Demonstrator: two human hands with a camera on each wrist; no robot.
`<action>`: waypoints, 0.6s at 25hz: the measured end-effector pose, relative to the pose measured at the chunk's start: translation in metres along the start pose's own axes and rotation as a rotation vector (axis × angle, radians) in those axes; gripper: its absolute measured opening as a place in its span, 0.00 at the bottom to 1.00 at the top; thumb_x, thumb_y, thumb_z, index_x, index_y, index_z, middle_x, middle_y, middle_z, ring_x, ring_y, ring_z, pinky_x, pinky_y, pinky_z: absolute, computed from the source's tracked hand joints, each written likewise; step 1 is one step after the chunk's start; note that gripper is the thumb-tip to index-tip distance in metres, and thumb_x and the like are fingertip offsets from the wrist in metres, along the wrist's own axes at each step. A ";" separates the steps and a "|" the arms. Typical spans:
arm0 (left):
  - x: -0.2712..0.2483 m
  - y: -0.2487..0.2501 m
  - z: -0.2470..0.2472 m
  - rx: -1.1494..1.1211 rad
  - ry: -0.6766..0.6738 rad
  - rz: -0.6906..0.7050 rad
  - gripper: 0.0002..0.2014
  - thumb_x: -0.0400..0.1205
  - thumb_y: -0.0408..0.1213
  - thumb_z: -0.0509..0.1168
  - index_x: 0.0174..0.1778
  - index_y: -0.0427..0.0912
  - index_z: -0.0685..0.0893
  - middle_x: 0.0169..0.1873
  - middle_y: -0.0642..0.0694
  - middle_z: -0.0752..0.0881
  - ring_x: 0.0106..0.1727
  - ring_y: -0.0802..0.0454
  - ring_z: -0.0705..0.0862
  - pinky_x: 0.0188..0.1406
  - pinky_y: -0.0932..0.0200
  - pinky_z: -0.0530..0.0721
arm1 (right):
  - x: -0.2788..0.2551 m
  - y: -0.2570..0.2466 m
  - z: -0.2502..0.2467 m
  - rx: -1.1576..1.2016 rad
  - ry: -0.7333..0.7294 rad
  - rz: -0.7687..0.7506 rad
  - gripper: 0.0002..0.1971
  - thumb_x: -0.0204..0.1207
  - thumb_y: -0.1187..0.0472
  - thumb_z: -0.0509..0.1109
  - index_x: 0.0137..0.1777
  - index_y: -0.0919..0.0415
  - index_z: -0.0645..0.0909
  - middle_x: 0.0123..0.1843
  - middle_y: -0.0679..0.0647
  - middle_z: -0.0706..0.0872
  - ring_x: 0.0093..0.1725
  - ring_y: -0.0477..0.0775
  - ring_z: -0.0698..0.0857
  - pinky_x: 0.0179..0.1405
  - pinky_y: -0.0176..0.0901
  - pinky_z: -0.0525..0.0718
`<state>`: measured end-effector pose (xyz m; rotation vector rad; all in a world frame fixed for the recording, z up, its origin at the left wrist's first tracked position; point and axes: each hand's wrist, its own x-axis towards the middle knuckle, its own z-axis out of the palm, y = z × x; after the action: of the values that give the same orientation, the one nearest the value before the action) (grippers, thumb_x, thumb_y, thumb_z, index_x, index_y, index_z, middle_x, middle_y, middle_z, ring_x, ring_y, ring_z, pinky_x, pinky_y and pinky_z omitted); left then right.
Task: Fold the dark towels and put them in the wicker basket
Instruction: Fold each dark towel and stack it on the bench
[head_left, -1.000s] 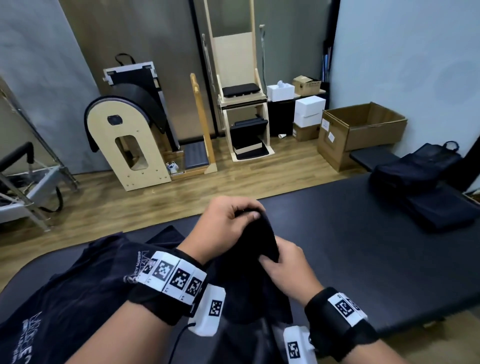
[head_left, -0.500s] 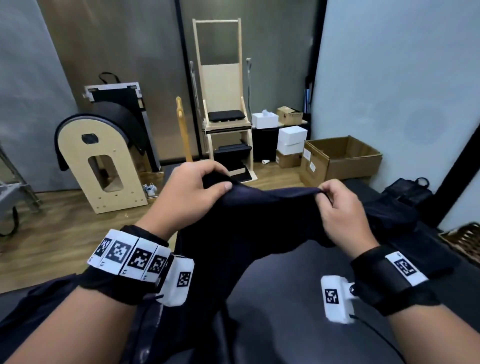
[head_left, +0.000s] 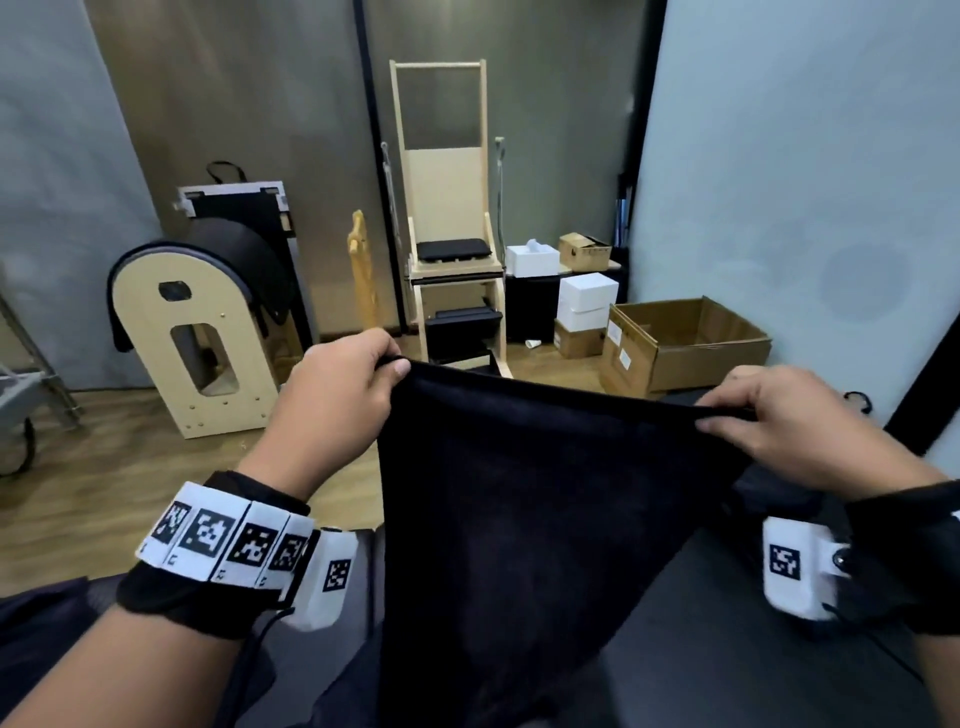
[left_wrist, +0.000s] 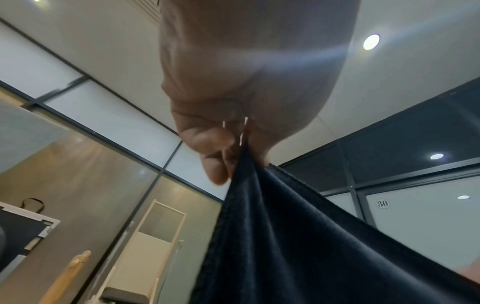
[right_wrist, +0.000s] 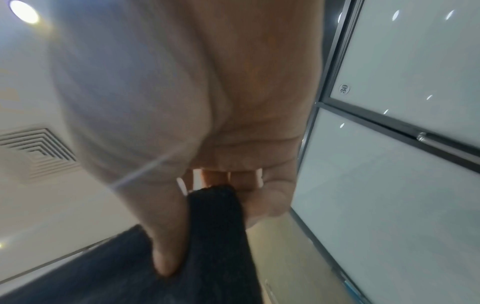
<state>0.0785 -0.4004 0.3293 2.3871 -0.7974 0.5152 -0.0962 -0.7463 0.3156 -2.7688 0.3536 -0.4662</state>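
Note:
A dark towel (head_left: 524, 519) hangs spread out in front of me, held up by its top edge. My left hand (head_left: 353, 387) pinches the towel's left top corner between thumb and curled fingers. My right hand (head_left: 763, 415) pinches the right top corner. In the left wrist view the left hand (left_wrist: 231, 150) grips the towel (left_wrist: 298, 236), whose cloth falls away below. In the right wrist view the right hand (right_wrist: 207, 205) has its thumb pressed on the towel (right_wrist: 202, 246), whose corner sticks up between thumb and fingers. The wicker basket is not in view.
A black padded table (head_left: 727, 665) lies under the towel, with more dark cloth (head_left: 47, 618) at its left end. Beyond it on the wooden floor stand a wooden arched barrel (head_left: 202, 332), a wooden chair frame (head_left: 452, 249), white boxes (head_left: 587, 299) and an open cardboard box (head_left: 685, 343).
Both hands have risen and drawn apart, pulling the bunched towel off the table and stretching its top edge wide. My view has tipped upward, away from the table.

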 end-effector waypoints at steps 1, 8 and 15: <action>-0.003 0.008 0.002 0.065 -0.002 -0.007 0.05 0.85 0.45 0.63 0.44 0.51 0.78 0.34 0.51 0.83 0.41 0.43 0.83 0.43 0.45 0.83 | 0.003 0.011 0.000 -0.050 -0.009 -0.010 0.06 0.75 0.60 0.79 0.45 0.46 0.93 0.43 0.43 0.89 0.49 0.52 0.88 0.50 0.42 0.81; -0.029 0.033 0.030 -0.420 -0.181 -0.510 0.07 0.88 0.32 0.60 0.45 0.37 0.78 0.22 0.32 0.82 0.19 0.35 0.84 0.13 0.62 0.73 | 0.011 0.046 0.004 0.291 -0.295 0.142 0.10 0.81 0.65 0.72 0.43 0.50 0.91 0.29 0.57 0.92 0.31 0.59 0.93 0.40 0.54 0.93; 0.023 -0.037 0.056 -0.307 -0.091 -0.490 0.09 0.84 0.30 0.66 0.40 0.39 0.89 0.42 0.37 0.91 0.48 0.38 0.90 0.50 0.45 0.89 | 0.084 0.011 0.076 0.329 -0.254 0.181 0.09 0.80 0.63 0.72 0.41 0.59 0.92 0.39 0.55 0.94 0.46 0.56 0.94 0.54 0.54 0.91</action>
<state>0.1290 -0.4200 0.2831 2.2150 -0.2774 0.0771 0.0053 -0.7608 0.2672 -2.4108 0.4189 -0.1128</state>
